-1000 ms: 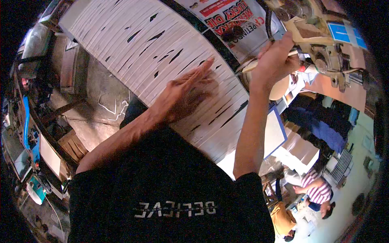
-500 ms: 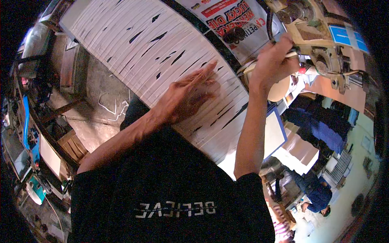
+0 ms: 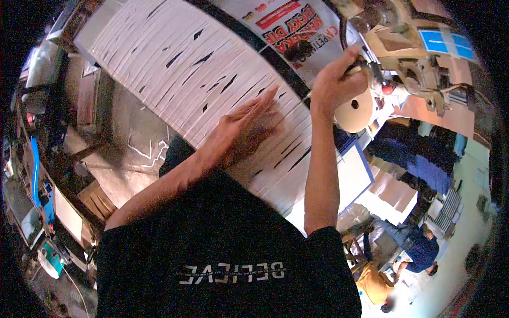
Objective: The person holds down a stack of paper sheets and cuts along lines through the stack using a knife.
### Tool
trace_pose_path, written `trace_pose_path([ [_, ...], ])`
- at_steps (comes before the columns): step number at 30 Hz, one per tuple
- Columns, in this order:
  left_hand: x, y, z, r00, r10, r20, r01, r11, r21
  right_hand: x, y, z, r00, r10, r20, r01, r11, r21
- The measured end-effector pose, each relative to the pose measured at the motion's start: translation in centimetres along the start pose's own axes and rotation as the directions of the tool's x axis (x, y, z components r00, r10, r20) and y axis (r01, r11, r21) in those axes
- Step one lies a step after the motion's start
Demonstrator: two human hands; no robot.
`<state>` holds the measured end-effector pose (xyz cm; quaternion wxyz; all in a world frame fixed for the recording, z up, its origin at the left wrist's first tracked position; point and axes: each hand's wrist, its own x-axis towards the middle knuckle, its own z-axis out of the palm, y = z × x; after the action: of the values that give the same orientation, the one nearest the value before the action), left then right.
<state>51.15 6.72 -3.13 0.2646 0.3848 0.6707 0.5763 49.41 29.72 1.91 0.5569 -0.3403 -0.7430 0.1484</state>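
My left hand (image 3: 252,127) lies with fingers stretched out on a long row of white, tightly layered sheets or strips (image 3: 175,74), which has narrow dark gaps between its layers. My right hand (image 3: 336,82) is raised past the far right edge of the row, its fingers curled round something mostly hidden; a short pale piece shows at the fingers. Just below that hand is a round beige disc (image 3: 352,116) with a dark hole in its middle. A printed plastic sheet (image 3: 313,32) with red and black lettering lies beyond the row.
A machine with metal parts (image 3: 429,90) stands at the right. Near my right forearm are a blue-edged white board (image 3: 356,172) and stacked pale sheets (image 3: 392,196). Two people, one in a dark top (image 3: 421,252) and one in orange (image 3: 374,283), are further off. White cord (image 3: 148,151) lies on the floor.
My right hand has moved left, uncovering more of the beige disc and its hole. My left hand stays on the layered row. The view has shifted slightly, and the orange-clad person now shows clearly.
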Motion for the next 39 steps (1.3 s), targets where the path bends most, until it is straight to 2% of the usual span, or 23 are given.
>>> trace_pose_path([
  [2,0.2,-0.3,-0.2,0.998,0.055,-0.025,-0.055,0.998,-0.004,2.4,1.1,-0.4,0.999,0.031,-0.020,-0.030,0.998,0.059],
  [3,0.3,1.5,-1.1,0.995,0.091,-0.027,-0.088,0.992,0.088,3.2,0.2,-0.6,0.997,0.072,-0.022,-0.069,0.991,0.113],
  [4,0.3,2.6,-1.6,0.992,0.121,-0.024,-0.115,0.978,0.175,4.3,-0.6,-1.5,0.950,0.310,0.026,-0.301,0.893,0.334],
  [5,0.1,2.2,-1.5,0.993,0.120,-0.022,-0.114,0.978,0.173,4.8,-1.6,-2.1,0.950,0.311,0.025,-0.301,0.894,0.332],
  [7,0.2,0.9,-1.4,0.969,0.243,0.051,-0.247,0.919,0.308,5.5,-3.8,-2.9,0.859,0.487,0.157,-0.480,0.659,0.579],
  [8,0.5,1.1,-2.1,0.966,0.250,0.061,-0.257,0.917,0.304,4.9,-6.7,-3.6,0.785,0.586,0.201,-0.583,0.589,0.560],
  [10,1.1,1.9,-4.5,0.921,0.226,0.317,-0.357,0.817,0.452,3.7,-5.0,-2.8,0.821,0.542,0.180,-0.535,0.619,0.575],
  [11,1.2,2.3,-5.7,0.920,0.220,0.324,-0.354,0.821,0.448,2.9,-4.4,-2.7,0.848,0.499,0.179,-0.500,0.644,0.579],
  [13,1.7,2.9,-7.8,0.863,0.272,0.426,-0.480,0.703,0.525,2.5,-5.0,-2.7,0.848,0.502,0.171,-0.507,0.673,0.539],
  [19,2.2,3.0,-8.2,0.858,0.276,0.434,-0.493,0.681,0.541,1.7,-3.9,-2.2,0.832,0.519,0.197,-0.538,0.667,0.515],
  [21,2.1,3.0,-8.2,0.863,0.270,0.428,-0.484,0.688,0.541,1.3,-3.6,-2.5,0.794,0.545,0.269,-0.602,0.650,0.464],
  [25,2.2,2.7,-8.5,0.854,0.281,0.438,-0.497,0.691,0.526,1.8,-4.1,-1.9,0.836,0.514,0.191,-0.532,0.673,0.514],
  [28,2.3,3.0,-8.4,0.857,0.266,0.441,-0.489,0.692,0.532,2.1,-4.7,-2.3,0.796,0.560,0.231,-0.584,0.606,0.540],
  [30,2.3,3.1,-8.3,0.858,0.258,0.444,-0.484,0.693,0.535,1.8,-4.2,-1.8,0.845,0.504,0.181,-0.520,0.689,0.505],
  [34,2.0,2.5,-8.3,0.867,0.270,0.419,-0.475,0.700,0.532,1.5,-4.1,-1.3,0.812,0.539,0.224,-0.569,0.645,0.509],
  [36,2.1,2.2,-8.4,0.861,0.291,0.418,-0.488,0.704,0.515,1.1,-3.6,-1.0,0.885,0.440,0.152,-0.460,0.782,0.420],
  [39,2.2,2.1,-8.4,0.848,0.298,0.438,-0.512,0.674,0.533,1.6,-4.1,-1.0,0.912,0.390,0.128,-0.405,0.802,0.440],
])
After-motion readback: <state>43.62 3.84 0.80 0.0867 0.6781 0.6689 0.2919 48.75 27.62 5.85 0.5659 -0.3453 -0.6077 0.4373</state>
